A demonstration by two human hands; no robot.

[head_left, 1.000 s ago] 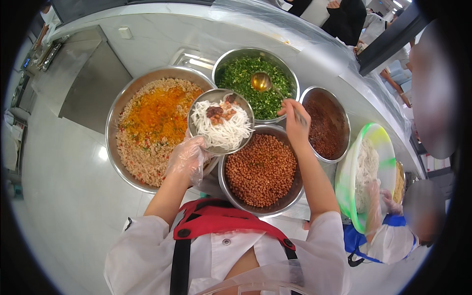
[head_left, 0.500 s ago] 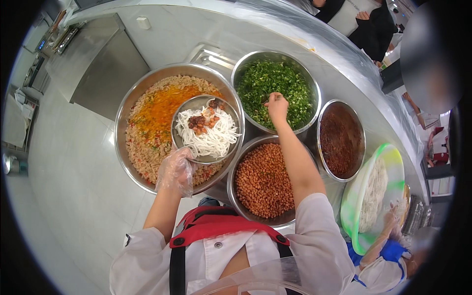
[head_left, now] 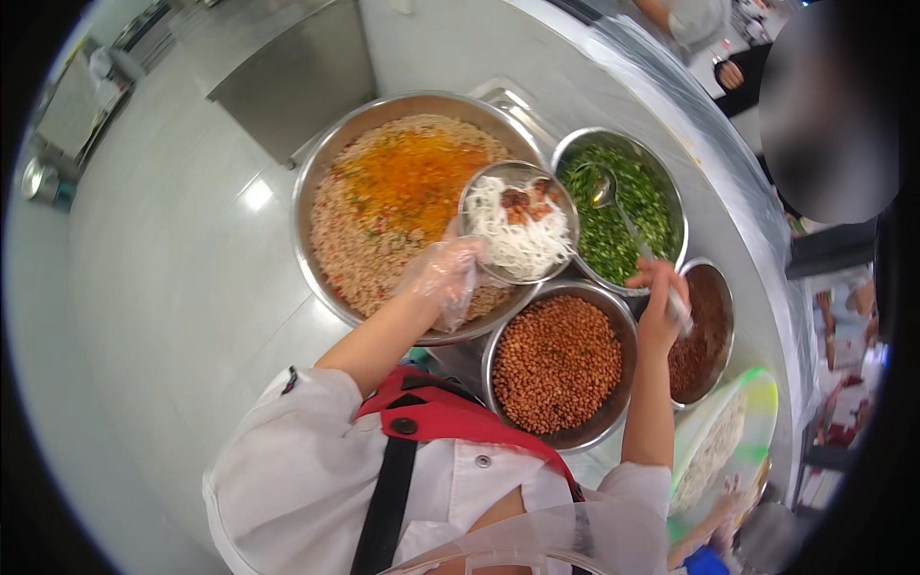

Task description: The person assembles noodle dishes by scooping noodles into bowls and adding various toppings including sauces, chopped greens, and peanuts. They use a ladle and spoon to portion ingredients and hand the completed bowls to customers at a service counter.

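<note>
My left hand [head_left: 448, 278], in a clear plastic glove, grips the near left edge of a small metal bowl [head_left: 569, 203]. In that bowl lie white noodles [head_left: 517, 244], topped with peanuts and a dark sauce. It is held over the right side of a wide metal basin [head_left: 305, 206] of pale minced food with orange sauce on top. My bare right hand [head_left: 661, 302] is closed round the handle of a metal spoon [head_left: 628, 225]. The spoon's head is over the chopped greens [head_left: 628, 177] in a metal bowl, and whether it touches them I cannot tell.
A bowl of peanuts [head_left: 556, 359] stands nearest me. Right of it are a bowl of dark reddish sauce [head_left: 692, 359] and a green-and-white basin [head_left: 760, 407] of white noodles, where another person's gloved hand [head_left: 728, 503] reaches in. A metal cabinet [head_left: 307, 81] stands far left.
My right hand has drawn back from over the greens toward their near right edge, and the spoon now shows clearly. My left hand still holds the noodle bowl. The whole view has shifted.
</note>
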